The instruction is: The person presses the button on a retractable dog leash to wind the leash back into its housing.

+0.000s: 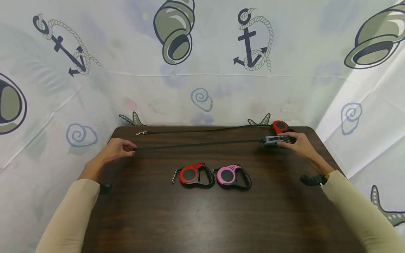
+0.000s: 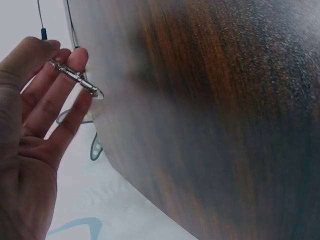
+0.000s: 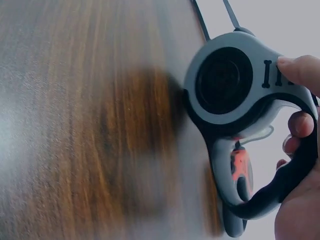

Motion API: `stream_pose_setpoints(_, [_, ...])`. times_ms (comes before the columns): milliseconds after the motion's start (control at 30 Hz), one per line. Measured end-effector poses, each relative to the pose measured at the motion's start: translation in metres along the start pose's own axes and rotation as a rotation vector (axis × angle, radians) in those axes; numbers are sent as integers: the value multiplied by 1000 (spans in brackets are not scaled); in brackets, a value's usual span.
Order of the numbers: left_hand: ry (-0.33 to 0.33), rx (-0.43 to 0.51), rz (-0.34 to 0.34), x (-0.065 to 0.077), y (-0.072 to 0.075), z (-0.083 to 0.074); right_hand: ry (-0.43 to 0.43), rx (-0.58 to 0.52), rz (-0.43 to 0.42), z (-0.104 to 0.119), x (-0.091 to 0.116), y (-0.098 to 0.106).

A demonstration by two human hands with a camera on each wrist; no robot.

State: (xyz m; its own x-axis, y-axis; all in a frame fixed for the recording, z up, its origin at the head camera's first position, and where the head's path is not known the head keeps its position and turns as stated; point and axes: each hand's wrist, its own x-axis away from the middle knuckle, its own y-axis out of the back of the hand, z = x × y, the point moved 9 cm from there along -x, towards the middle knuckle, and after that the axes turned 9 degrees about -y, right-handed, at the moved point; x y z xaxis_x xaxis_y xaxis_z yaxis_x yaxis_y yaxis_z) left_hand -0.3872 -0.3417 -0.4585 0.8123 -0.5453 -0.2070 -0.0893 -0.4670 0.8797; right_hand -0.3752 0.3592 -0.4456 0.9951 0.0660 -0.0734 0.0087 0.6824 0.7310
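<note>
Gray leash point(image 1: 269, 141) is in the right hand point(image 1: 299, 142): thumb laid on the casing, fingers curled round the black handle point(image 3: 290, 182), tips showing inside the loop, so a closed grip. Left hand point(image 1: 118, 149) pinches the other end, thumb against fingertips, remaining fingers loosely bent, metal clip point(image 2: 75, 76) lying across them. Gray leash's cord point(image 1: 196, 144) runs nearly straight between both hands, above the worktop point(image 1: 202, 218); can't tell if the casing's lower edge touches the wood. Just beyond the right hand sits a far red leash point(image 1: 279, 126), its thin strap point(image 1: 196, 130) laid out toward the left, silver hook point(image 1: 141, 133) ending just beyond the left hand. Between the hands, nearer the person than the cord: a near red leash point(image 1: 190, 174) and, right beside it, a pink leash point(image 1: 227, 175). Patterned cloth point(image 1: 202, 52) hangs beyond the hands. Handling, my guess: casing hard, fairly light, a bit smooth; the cord soft and flat, likely spring-loaded, so it may snap back if the left hand slips. Clip small and rigid, easy to lose from a fingertip pinch. Best hold: full wrap on the handle with thumb on the casing, firm pinch right at the clip.
</note>
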Motion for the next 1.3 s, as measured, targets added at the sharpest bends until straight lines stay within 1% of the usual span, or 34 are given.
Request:
stream_pose_setpoints(133, [-4,52,12,0,-1,1,-17,-21,32,-2,-1,5])
stream_pose_setpoints(367, [29,128,23,4,-3,4,-84,-35,115,-11,-1,8])
stream_pose_setpoints(533, [22,178,14,5,1,0,-115,-62,131,-22,-2,13])
stream_pose_setpoints(633, [10,204,3,4,4,-5,-117,-85,133,-26,-3,16])
stream_pose_setpoints(700, [3,209,-1,4,5,-7,-98,-101,126,-25,-2,18])
stream_pose_setpoints(767, [-4,206,-6,4,6,-9,-61,-151,130,-20,-1,19])
stream_pose_setpoints(867, [-9,207,-14,4,8,-10,8,-285,146,-11,2,20])
stream_pose_setpoints(933, [-9,205,-19,4,8,-11,29,-400,174,-8,2,20])
stream_pose_setpoints(1000, [-1,208,-18,4,9,-11,42,-474,191,-8,2,20])
stream_pose_setpoints(1067, [11,206,-17,3,9,-11,36,-519,200,-10,2,20])
stream_pose_setpoints(1167, [26,189,-12,3,11,-11,13,-556,198,-13,3,19])
stream_pose_setpoints(1300, [19,178,-8,2,14,-13,-24,-606,197,-17,5,16])
